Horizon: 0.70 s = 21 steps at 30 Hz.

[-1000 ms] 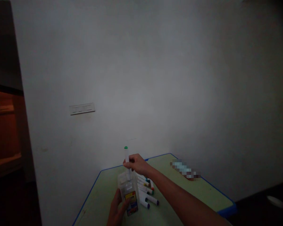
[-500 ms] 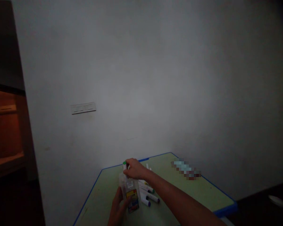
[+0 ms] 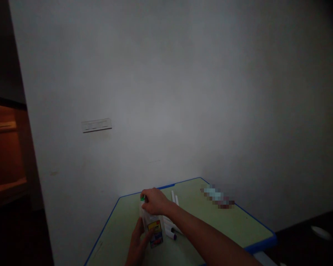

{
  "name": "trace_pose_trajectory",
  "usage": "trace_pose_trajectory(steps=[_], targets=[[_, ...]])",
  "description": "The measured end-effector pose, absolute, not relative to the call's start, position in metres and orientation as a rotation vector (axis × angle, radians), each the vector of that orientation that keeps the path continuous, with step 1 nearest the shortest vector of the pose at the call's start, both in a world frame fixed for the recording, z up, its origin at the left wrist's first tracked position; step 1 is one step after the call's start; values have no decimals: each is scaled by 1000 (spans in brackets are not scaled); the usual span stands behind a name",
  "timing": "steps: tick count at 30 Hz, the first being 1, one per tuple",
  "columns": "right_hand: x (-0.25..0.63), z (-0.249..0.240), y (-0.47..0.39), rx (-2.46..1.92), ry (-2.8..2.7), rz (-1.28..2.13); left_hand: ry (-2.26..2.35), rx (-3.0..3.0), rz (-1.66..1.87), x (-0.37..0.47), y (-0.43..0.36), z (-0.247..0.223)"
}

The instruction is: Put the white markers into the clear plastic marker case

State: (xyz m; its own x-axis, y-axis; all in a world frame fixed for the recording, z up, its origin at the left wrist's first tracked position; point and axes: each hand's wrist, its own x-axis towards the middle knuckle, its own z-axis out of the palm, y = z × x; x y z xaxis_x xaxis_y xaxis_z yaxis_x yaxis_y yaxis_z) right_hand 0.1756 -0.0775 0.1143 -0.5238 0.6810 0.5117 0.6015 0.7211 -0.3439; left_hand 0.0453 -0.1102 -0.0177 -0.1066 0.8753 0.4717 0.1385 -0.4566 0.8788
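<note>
A clear plastic case (image 3: 155, 233) with a yellow, blue and red label stands upright on the green table (image 3: 211, 218). My left hand (image 3: 140, 240) is wrapped round its lower left side, thumb over the label. At the top left of the case, my right hand (image 3: 155, 201) pinches a white marker with a green end (image 3: 142, 198). The marker's lower part is inside or behind the case wall; I cannot tell which. Several white markers (image 3: 170, 228) lie to the right of the case, partly under my right forearm, and two more (image 3: 174, 197) lie beyond it.
The table has a blue edge and stands by a grey wall (image 3: 169, 92). A blurred-out flat item (image 3: 218, 196) lies at the table's right back edge. A white object (image 3: 321, 232) is on the dark floor at the right.
My right hand has moved slightly left and the green-ended marker sits lower against the case. My forearm now covers more of the loose markers. The view has shifted slightly.
</note>
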Motion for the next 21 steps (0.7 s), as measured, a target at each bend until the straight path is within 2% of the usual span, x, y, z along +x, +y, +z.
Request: trace_pose_trajectory(steps=[10, 16, 21], targets=[[175, 112, -78, -1047, -2350, 35, 1148, 1655, 1566, 48, -112, -13], [177, 112, -78, -1046, -2326, 83, 1161, 1588, 1677, 48, -106, -21], [182, 114, -79, -974, -2226, 180, 1147, 1671, 1535, 44, -106, -15]])
